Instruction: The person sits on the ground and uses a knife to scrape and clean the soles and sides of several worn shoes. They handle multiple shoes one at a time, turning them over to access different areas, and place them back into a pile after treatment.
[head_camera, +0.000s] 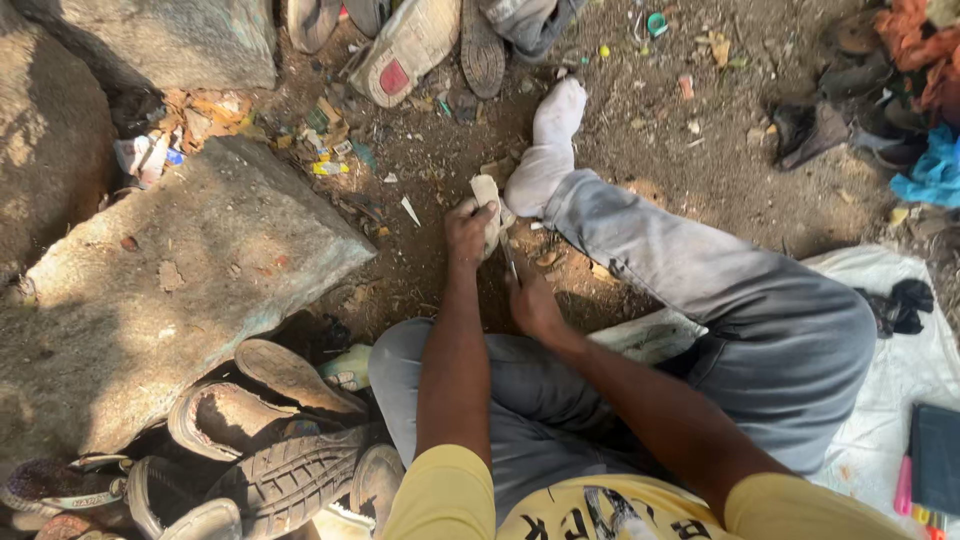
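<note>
Yellow sleeves frame both forearms. Worn soles (290, 470) pile lower left beside a stone slab (180, 290). Left hand (468, 232) closes its grip round a pale sole strip (487, 195), pressed by the socked foot (545, 150); right hand (530, 300) grips a thin blade (509, 262). Best to cut away from the fingers, strip held firm. Crumpled yellow and blue wrappers (325, 150) lie above the slab, a dark flat packet (935, 455) far right

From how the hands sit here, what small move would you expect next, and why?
Probably a short draw of the thin tool along the pale piece's edge. The left hand grips that piece upright over the dirt, and the right hand holds the tool's tip close against it. Whether it is a blade cannot be told.
</note>
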